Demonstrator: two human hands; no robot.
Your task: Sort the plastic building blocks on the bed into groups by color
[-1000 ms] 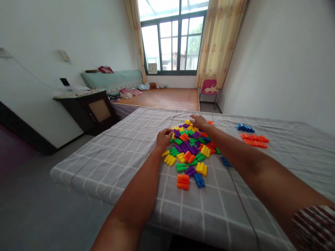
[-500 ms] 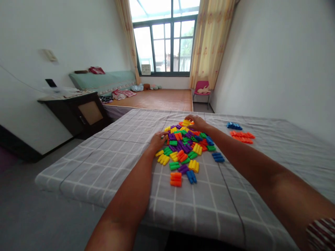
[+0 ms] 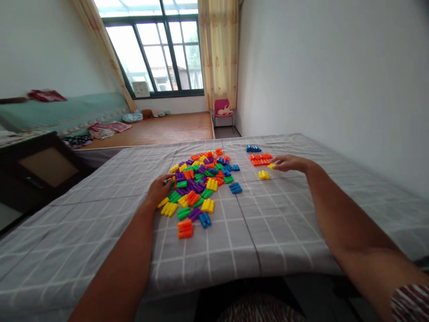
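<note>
A mixed pile of plastic pieces (image 3: 196, 185) in yellow, orange, green, purple and blue lies on the grey checked cloth (image 3: 214, 255). My left hand (image 3: 160, 188) rests at the pile's left edge, its fingers curled by a green piece; what they grip is too small to make out. To the right of the pile, my right hand (image 3: 284, 163) pinches a yellow piece (image 3: 271, 166). Just left of it lies a separate yellow piece (image 3: 264, 175). Behind are orange pieces (image 3: 260, 159) in rows and a row of blue pieces (image 3: 253, 148).
Beyond the cloth are a low bed (image 3: 174, 127) with clothes, a pink chair (image 3: 221, 107) holding a soft toy, and a window. A dark cabinet (image 3: 43, 167) stands at the left. A white wall runs along the right.
My right hand has moved from the back of the pile to the right, carrying yellow. A yellow piece now lies before the orange rows. The view has turned right; my left hand stays at the pile.
</note>
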